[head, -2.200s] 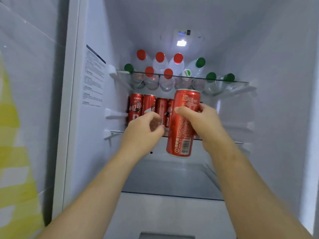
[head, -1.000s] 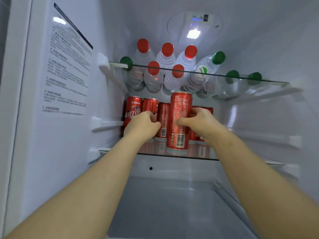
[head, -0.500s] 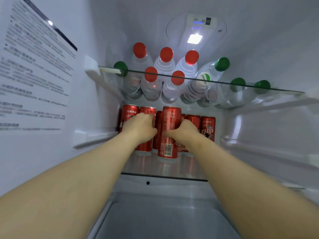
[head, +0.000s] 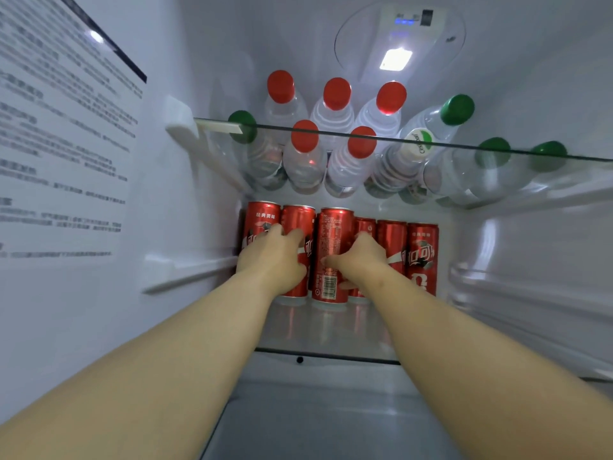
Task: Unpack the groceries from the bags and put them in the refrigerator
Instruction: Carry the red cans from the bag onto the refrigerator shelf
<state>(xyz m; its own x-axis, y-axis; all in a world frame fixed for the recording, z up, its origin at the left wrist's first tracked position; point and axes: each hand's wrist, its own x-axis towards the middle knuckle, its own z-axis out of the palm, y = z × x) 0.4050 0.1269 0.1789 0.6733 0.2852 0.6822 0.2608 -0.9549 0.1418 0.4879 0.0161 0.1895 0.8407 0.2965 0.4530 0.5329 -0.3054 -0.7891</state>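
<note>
The right hand point(head: 360, 260) grips the third can point(head: 333, 234) from the left, thumb across its front and fingers curled behind its right side. The left hand point(head: 272, 257) is wrapped on the second can point(head: 298, 215) just beside it, fingers curled over the upper front. The third can is red and slim. It stands upright on the glass shelf point(head: 331, 333) inside the fridge point(head: 530, 61), with its barcode and small print facing out and its base slightly nearer than the others. It is part of a row of six red cans point(head: 423, 257) at the back of the shelf. Above, an upper shelf point(head: 431, 141) carries clear bottles point(head: 305, 161) with red and green caps.
</note>
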